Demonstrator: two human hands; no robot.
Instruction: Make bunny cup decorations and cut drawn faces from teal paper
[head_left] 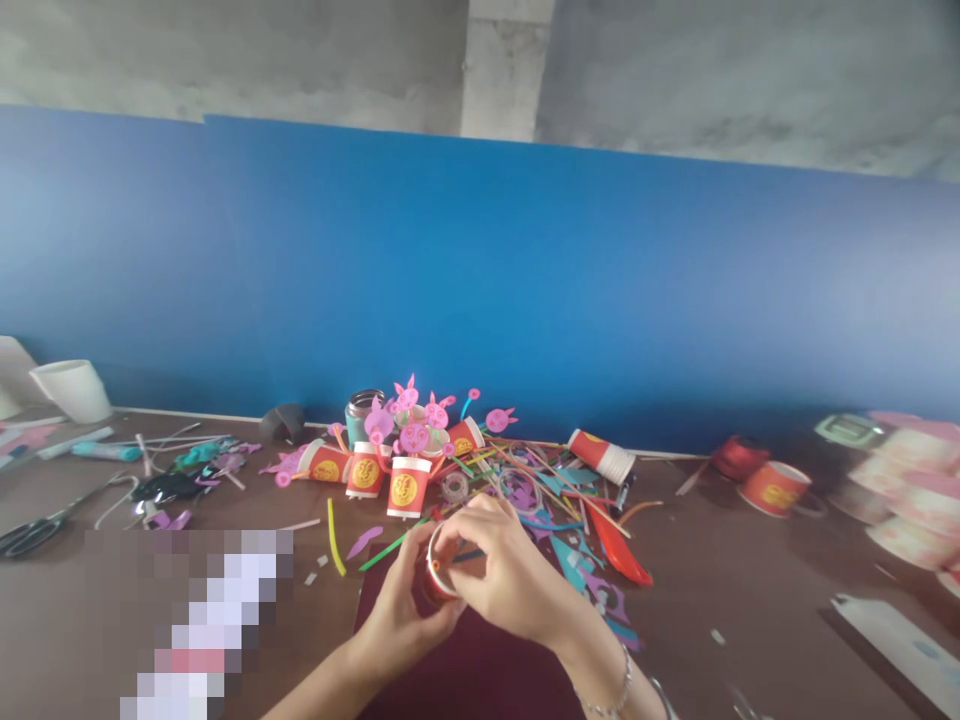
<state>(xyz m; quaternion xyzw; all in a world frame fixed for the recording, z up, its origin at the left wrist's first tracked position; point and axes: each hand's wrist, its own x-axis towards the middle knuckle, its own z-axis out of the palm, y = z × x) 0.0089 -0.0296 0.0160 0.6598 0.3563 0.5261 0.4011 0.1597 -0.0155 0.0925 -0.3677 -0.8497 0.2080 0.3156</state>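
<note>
Both my hands meet over a dark red sheet (480, 670) near the table's front edge. My left hand (401, 610) is wrapped round a small red paper cup (437, 572) from below. My right hand (502, 570) is curled over the cup's white rim, fingers pinched at its mouth on something thin and dark that I cannot make out. Just beyond stand red cups with yellow emblems (405, 487), some carrying pink rabbit-shaped cutouts (414, 420) on sticks.
Coloured sticks and paper scraps (540, 480) lie scattered behind my hands. Scissors (34, 533) and a white cup (73, 388) are at the far left. A tipped red cup (602, 455), another red cup (772, 488) and pink bowls (911, 490) sit right. A blue wall backs the table.
</note>
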